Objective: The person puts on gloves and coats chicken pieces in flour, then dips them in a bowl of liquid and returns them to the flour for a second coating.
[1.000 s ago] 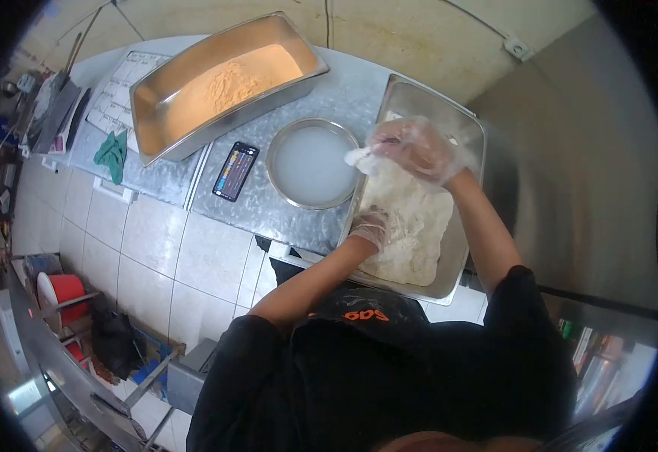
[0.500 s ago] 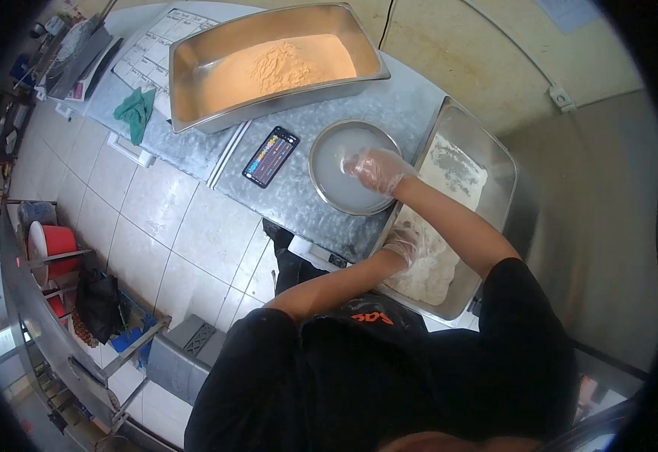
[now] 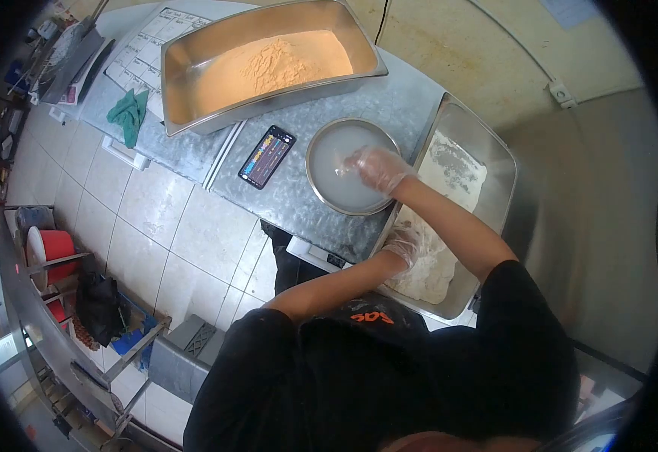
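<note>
My right hand point(image 3: 380, 170), in a clear plastic glove, is over a round metal bowl point(image 3: 332, 200) of cloudy whitish liquid. Its fingers are drawn together and a little blurred; I cannot tell what they hold, if anything. My left hand point(image 3: 404, 247), gloved the same way, rests on white flour point(image 3: 433, 277) in a deep metal pan point(image 3: 501, 207), its fingers loosely stretched and partly lost against the powder. The bowl stands right beside the pan's left side. A patch of the pan's bottom shows through the flour at the far end.
A large metal pan point(image 3: 276, 104) of orange powder stands at the back. A phone point(image 3: 267, 157) with a lit screen lies left of the bowl. Farther left are a green cloth point(image 3: 128, 117) and a sheet with printed boxes point(image 3: 142, 56). A wall socket point(image 3: 561, 93) is at the right.
My right hand stays over the bowl with a slight shift of the fingers. My left hand remains in the flour pan. The whole view has shifted slightly.
</note>
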A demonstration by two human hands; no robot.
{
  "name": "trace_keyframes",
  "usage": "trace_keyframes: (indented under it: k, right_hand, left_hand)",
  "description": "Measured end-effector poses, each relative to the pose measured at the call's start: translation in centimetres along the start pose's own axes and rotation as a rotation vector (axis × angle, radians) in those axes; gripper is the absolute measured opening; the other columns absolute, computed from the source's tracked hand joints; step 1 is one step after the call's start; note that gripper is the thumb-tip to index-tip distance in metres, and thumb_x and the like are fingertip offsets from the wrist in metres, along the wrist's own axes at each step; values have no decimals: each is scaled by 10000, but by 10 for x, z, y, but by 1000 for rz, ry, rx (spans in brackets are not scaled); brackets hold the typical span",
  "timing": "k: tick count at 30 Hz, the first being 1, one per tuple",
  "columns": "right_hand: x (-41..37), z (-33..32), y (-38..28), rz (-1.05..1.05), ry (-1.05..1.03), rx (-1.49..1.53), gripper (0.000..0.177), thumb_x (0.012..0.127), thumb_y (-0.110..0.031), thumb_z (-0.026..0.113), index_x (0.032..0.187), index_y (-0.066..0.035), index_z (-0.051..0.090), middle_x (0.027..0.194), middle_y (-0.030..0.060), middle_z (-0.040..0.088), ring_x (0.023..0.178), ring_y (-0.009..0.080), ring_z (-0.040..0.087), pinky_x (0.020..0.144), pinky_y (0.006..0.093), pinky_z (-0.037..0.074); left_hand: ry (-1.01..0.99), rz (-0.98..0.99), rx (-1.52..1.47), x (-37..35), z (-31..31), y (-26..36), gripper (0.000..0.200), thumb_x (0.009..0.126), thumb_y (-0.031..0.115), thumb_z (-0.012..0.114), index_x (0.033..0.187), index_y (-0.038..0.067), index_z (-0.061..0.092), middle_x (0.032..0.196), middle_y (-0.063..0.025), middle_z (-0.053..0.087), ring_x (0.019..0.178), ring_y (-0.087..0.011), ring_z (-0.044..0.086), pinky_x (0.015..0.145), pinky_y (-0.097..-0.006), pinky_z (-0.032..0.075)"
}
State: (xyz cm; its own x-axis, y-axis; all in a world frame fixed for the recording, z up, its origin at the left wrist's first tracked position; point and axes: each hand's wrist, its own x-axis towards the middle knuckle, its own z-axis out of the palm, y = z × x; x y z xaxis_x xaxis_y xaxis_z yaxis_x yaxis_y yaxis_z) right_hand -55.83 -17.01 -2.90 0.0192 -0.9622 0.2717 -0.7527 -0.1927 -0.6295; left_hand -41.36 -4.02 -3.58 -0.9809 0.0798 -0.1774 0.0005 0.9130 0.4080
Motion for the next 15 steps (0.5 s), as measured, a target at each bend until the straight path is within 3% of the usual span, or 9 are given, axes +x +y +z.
trace_keyframes:
  k: [2, 6, 9, 11, 15]
  right_hand:
    - [34, -61, -76, 262, -82, 26, 158, 865, -139, 589, 968, -93, 700, 900, 132, 709, 846, 356, 673, 773, 402, 543]
    - [62, -105, -111, 386, -154, -309, 157, 860, -165, 643, 950, -61, 717, 939, 151, 719, 878, 343, 677, 784, 395, 533]
    - [67, -125, -116, 399, -172, -240, 179, 855, -185, 667, 931, -28, 711, 913, 156, 717, 826, 291, 683, 771, 361, 531]
    - [67, -138, -125, 573, -89, 42, 206, 866, -191, 660, 933, 0, 697, 870, 151, 707, 783, 232, 664, 758, 339, 524]
    - [60, -159, -146, 320, 113, 92, 201, 866, -187, 663, 912, 8, 687, 845, 138, 696, 756, 195, 643, 741, 335, 517]
  left_hand:
    - [-8, -87, -32, 2, 2, 1, 305, 877, 214, 612, 1140, 85, 697, 1159, -145, 684, 1057, -283, 666, 861, -426, 532]
    - [-59, -56, 56, 3, -8, 1, 292, 866, 217, 637, 1121, 94, 712, 1135, -135, 699, 1042, -289, 678, 851, -420, 538]
    - [-129, -66, 14, -1, -20, -1, 285, 861, 218, 652, 1113, 101, 718, 1134, -131, 703, 1036, -293, 684, 849, -419, 541]
    - [-159, -77, -46, -4, -28, -2, 282, 860, 217, 658, 1111, 105, 721, 1139, -131, 703, 1039, -294, 685, 852, -419, 541]
    - [-22, -112, -24, -4, -19, -1, 276, 863, 205, 649, 1109, 99, 719, 1133, -124, 706, 1028, -291, 688, 844, -415, 544]
